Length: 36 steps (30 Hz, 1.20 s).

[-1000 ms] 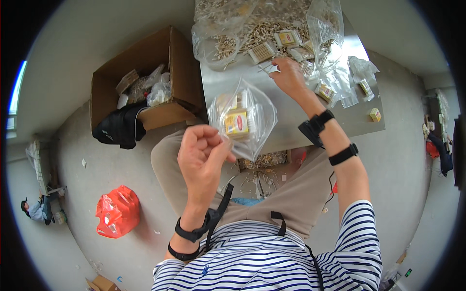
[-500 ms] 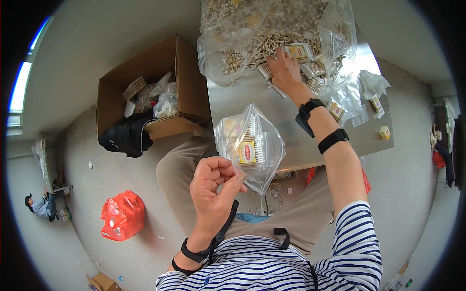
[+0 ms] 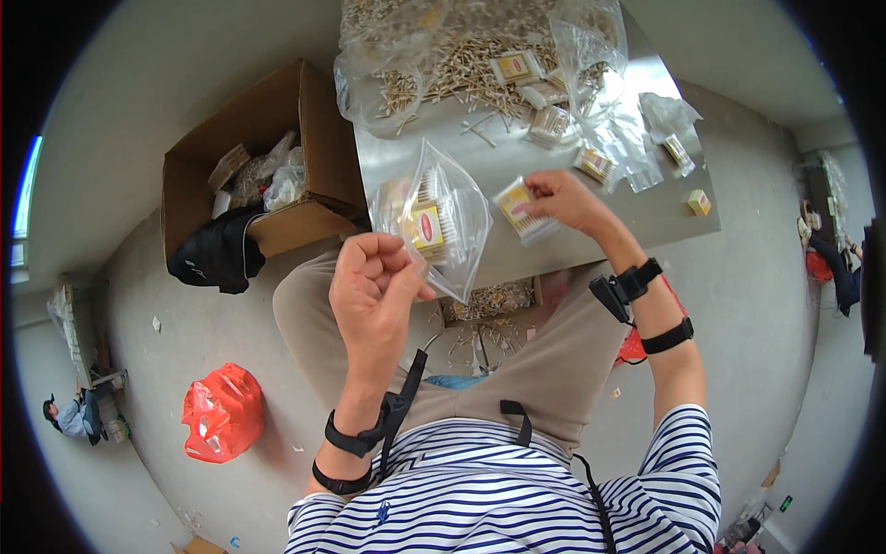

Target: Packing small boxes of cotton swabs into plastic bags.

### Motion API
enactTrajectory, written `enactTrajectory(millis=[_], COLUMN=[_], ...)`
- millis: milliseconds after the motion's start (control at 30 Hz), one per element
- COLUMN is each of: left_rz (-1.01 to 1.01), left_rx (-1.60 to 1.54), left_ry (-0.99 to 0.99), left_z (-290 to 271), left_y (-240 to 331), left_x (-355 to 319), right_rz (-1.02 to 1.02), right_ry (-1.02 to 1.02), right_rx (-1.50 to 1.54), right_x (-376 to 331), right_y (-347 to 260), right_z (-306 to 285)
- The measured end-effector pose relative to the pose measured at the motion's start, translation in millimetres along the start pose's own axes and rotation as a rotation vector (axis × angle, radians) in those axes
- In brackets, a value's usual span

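Observation:
My left hand (image 3: 377, 294) pinches the near edge of a clear plastic bag (image 3: 461, 235), which holds packs of cotton swabs with yellow labels. To its right, my right hand (image 3: 570, 201) grips a small pack of cotton swabs (image 3: 519, 210) in a clear sleeve, held over the metal table (image 3: 503, 263). A gap separates that pack from the bag. Behind them lies a big heap of loose cotton swabs (image 3: 461, 78), with more swab packs (image 3: 517, 66) at its right edge.
A cardboard box (image 3: 325, 138) with plastic-wrapped things stands left of the table, a black cloth (image 3: 217, 254) over its edge. On the floor sits a red plastic bag (image 3: 224, 413). Clear plastic sleeves (image 3: 637, 157) and a small yellow box (image 3: 699, 202) lie at the table's right.
My right hand has left the heap and come nearer, now with a pack of cotton swabs in its fingers. My left hand keeps its hold on the bag.

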<state>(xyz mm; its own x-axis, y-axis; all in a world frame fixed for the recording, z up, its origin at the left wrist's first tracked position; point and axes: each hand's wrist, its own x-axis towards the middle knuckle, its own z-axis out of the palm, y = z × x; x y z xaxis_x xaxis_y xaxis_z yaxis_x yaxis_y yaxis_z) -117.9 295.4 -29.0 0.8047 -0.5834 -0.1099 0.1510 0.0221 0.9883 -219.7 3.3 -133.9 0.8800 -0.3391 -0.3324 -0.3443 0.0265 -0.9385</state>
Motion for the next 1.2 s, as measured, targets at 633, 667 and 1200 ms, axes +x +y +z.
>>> enactTrajectory(millis=[633, 667, 1200], left_rz=[0.056, 0.058, 0.242], left_rx=[0.003, -0.01, 0.0], left_ry=[-0.01, -0.008, 0.016], left_z=[10, 10, 10], left_y=[-4, -6, -15], left_x=[3, 3, 7], right_rz=[-0.193, -0.243, -0.624], right_ry=[0.588, 0.574, 0.03], right_rx=[-1.05, -0.994, -1.319], right_x=[-44, -55, -30], right_y=[-11, -47, -156], right_z=[42, 39, 131])
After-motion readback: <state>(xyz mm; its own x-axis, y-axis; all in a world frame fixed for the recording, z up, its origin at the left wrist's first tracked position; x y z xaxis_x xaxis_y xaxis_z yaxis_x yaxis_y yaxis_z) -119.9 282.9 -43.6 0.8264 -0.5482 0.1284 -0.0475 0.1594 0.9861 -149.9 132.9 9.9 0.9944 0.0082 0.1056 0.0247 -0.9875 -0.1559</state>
